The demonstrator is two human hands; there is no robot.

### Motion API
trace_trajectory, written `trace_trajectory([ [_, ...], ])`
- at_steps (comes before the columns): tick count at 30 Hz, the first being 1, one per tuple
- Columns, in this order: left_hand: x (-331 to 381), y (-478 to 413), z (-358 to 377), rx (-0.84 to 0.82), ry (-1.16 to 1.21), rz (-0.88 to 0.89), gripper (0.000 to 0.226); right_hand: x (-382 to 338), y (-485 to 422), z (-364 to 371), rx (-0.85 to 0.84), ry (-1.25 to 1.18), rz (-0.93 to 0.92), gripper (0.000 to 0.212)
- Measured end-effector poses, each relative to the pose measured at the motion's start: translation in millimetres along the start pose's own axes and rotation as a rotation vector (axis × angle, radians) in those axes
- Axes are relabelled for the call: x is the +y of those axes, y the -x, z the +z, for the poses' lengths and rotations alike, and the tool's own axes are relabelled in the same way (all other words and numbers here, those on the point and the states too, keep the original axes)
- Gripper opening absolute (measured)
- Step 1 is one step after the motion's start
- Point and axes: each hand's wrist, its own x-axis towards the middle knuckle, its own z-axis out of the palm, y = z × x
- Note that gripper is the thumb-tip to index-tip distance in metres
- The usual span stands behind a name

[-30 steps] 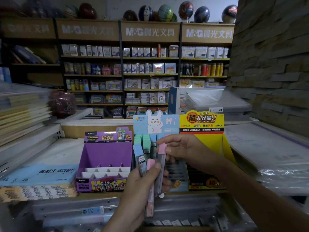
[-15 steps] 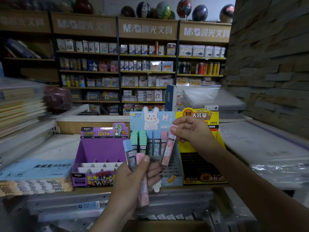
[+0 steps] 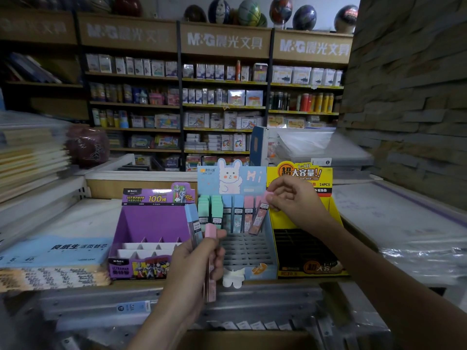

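Note:
A light-blue display box (image 3: 271,245) with a rabbit card stands on the shelf, its back row holding green, blue and pink lead cases (image 3: 227,215). My right hand (image 3: 293,198) pinches the pink cap of a pink lead case (image 3: 259,218) and holds it tilted at the right end of that row. My left hand (image 3: 194,263) grips two cases upright in front of the box: a blue-capped one (image 3: 193,223) and a pink one (image 3: 210,248).
A purple display box (image 3: 151,231) stands left of the blue one and a yellow-black box (image 3: 303,248) right of it. Paper packs (image 3: 50,261) lie at the left, wrapped sheets (image 3: 404,223) at the right. Stocked shelves fill the back; a stone wall rises on the right.
My right hand took one pink case from my left hand and carried it up and right to the back row of the blue box. The left hand keeps two cases.

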Motion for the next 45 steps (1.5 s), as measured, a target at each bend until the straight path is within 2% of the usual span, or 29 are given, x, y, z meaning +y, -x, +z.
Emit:
trace_trajectory([
  [4,0.1,-0.8,1.5,0.003,0.065,-0.041,0.028,2.9,-3.8,-1.9,-0.059,0.005,-0.004,0.014],
  [9,0.2,1.2,5.3,0.002,0.031,-0.063,0.023,4.0,-6.9,2.2,-0.111,0.103,-0.043,0.020],
  [16,0.4,4.9,4.6,-0.032,-0.045,-0.026,0.026,0.3,-6.1,7.1,-0.167,0.423,-0.207,0.006],
  [20,2.2,6.1,2.9,-0.051,-0.076,-0.017,0.025,0.8,-4.0,6.4,-0.151,0.506,-0.275,0.007],
  [27,2.5,6.0,2.6,-0.050,-0.133,0.011,0.025,-9.3,-0.7,6.5,-0.120,0.610,-0.286,0.012],
  [29,2.3,5.6,1.9,-0.065,-0.137,0.018,0.028,-20.6,2.1,10.2,-0.046,0.544,-0.286,0.006],
  [31,2.1,5.8,2.8,-0.082,-0.133,0.026,0.035,-35.5,6.5,16.5,-0.047,0.341,-0.208,0.003],
  [34,1.4,7.3,5.4,-0.092,-0.126,0.048,0.039,-55.0,14.5,26.3,-0.278,0.002,-0.023,0.006],
  [37,1.2,8.8,7.4,-0.109,-0.120,0.067,0.039,-60.9,22.1,35.5,-0.411,-0.092,0.026,0.006],
  [45,4.0,11.9,7.1,-0.142,-0.017,0.046,0.029,-62.7,21.0,34.4,-0.393,-0.174,0.077,0.009],
])
